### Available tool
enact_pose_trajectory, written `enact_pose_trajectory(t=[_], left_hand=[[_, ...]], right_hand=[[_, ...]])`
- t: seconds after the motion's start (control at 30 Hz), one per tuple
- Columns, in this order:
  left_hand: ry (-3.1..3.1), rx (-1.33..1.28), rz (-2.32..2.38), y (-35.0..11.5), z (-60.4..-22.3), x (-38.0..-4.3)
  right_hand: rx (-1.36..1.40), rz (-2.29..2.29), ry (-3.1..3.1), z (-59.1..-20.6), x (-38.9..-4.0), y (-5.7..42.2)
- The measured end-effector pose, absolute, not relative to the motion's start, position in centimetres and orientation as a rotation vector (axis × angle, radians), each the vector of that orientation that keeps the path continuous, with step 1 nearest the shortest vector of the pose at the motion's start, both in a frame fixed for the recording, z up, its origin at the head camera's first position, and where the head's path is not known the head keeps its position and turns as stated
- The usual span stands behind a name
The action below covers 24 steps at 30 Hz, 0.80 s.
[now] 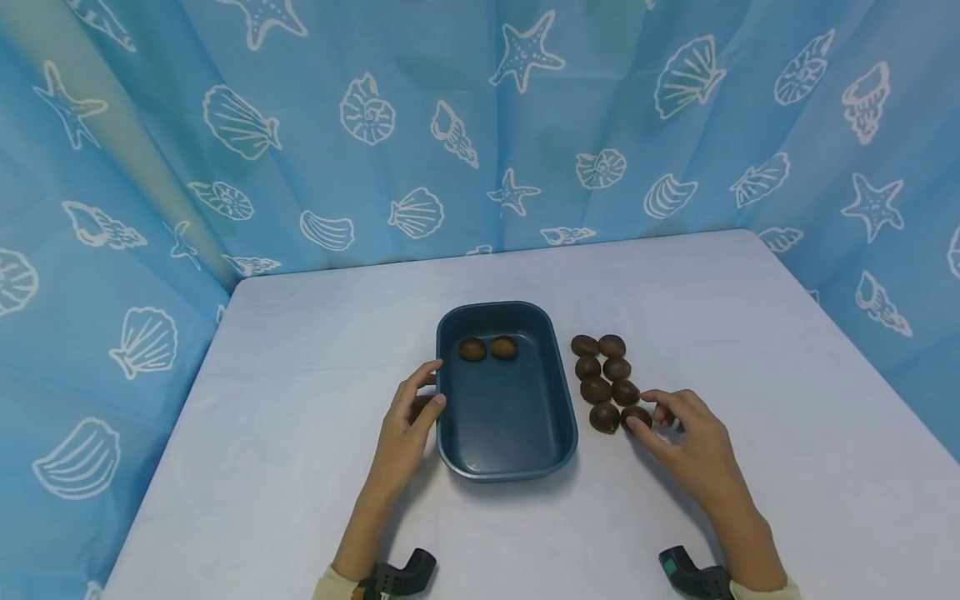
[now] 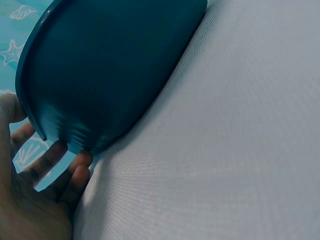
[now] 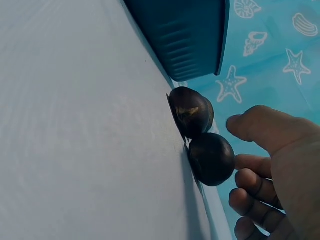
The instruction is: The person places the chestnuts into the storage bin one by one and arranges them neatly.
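Note:
A dark blue rectangular tray [image 1: 506,477] stands on the white table, with two brown chestnuts [image 1: 504,347] side by side near its far end. My left hand [image 1: 405,425] is at the tray's left side. In the left wrist view its fingertips [image 2: 84,158] touch the outer wall, and the thumb is by the rim. Right of the tray, several glossy chestnuts [image 1: 596,390] lie in two columns. My right hand [image 1: 693,442] is at the nearest chestnut of the right column [image 1: 636,417], thumb and fingers spread apart beside it. In the right wrist view that chestnut [image 3: 212,159] rests on the table.
A white cloth covers the table [image 1: 322,350]. Behind it and along both sides hangs a blue curtain [image 1: 480,158] with white shells and starfish. Each wrist wears a black camera mount, the left one [image 1: 405,575] and the right one [image 1: 693,575].

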<state>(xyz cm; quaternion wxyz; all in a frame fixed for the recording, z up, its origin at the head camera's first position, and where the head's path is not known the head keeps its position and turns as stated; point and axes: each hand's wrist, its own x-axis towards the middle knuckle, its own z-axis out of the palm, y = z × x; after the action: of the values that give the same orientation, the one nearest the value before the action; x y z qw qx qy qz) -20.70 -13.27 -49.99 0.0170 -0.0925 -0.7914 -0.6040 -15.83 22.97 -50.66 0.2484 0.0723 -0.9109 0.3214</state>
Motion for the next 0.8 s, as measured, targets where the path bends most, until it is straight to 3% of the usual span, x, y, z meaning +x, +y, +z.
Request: enact_pose_trajectory(t=[0.17, 0.43, 0.8], left_hand=[[-2.466, -0.267, -1.881, -13.1, -49.9, -20.7], [-2.491, -0.237, -1.881, -12.5, -46.7, -19.4], [-2.492, -0.24, -1.874, -12.4, -46.5, -19.3]], right_hand=[[0.12, 0.876, -2.572, -50.7, -15.3, 23.3], [0.053, 0.898, -2.679, -50.8, -15.3, 23.5], [0.057, 0.888, -2.7, -51.1, -15.4, 23.5]])
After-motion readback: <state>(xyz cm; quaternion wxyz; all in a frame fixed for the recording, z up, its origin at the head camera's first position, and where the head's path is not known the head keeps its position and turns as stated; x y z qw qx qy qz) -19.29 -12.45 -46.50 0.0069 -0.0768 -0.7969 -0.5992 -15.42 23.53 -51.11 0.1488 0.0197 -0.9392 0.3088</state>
